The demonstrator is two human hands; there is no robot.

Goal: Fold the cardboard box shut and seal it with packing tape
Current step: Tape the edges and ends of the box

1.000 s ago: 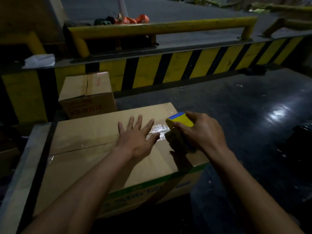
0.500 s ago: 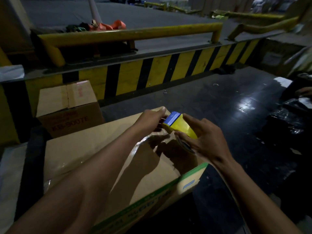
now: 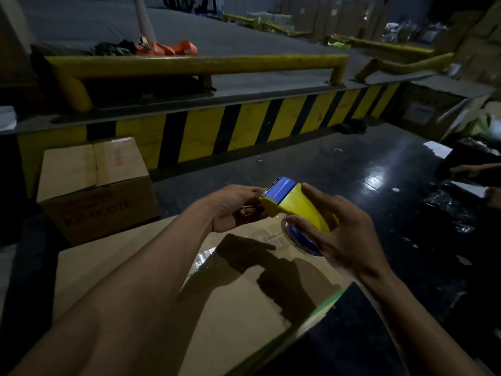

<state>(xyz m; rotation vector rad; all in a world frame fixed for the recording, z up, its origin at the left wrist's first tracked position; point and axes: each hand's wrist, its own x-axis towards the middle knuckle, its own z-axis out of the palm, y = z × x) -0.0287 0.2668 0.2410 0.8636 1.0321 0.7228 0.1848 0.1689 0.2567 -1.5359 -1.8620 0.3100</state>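
A large cardboard box [image 3: 238,316] lies closed in front of me, with a shiny strip of clear tape [image 3: 206,257] running along its top seam. Above its far right corner my right hand [image 3: 344,237] grips a yellow and blue tape dispenser [image 3: 290,202], lifted off the box. My left hand [image 3: 233,206] is at the dispenser's blue toothed end, fingers pinched there. Whether they hold the tape end is too dark to tell.
A smaller closed cardboard box [image 3: 92,185] stands behind on the left. A yellow and black striped kerb [image 3: 244,128] with a yellow rail [image 3: 195,63] runs across the back. Dark glossy floor [image 3: 352,172] lies to the right, where another person's hand [image 3: 466,169] and dark bags show.
My left hand left the box top and went to the dispenser's cutter end. My right hand lifted the dispenser off the box's edge. My view swung left and up.
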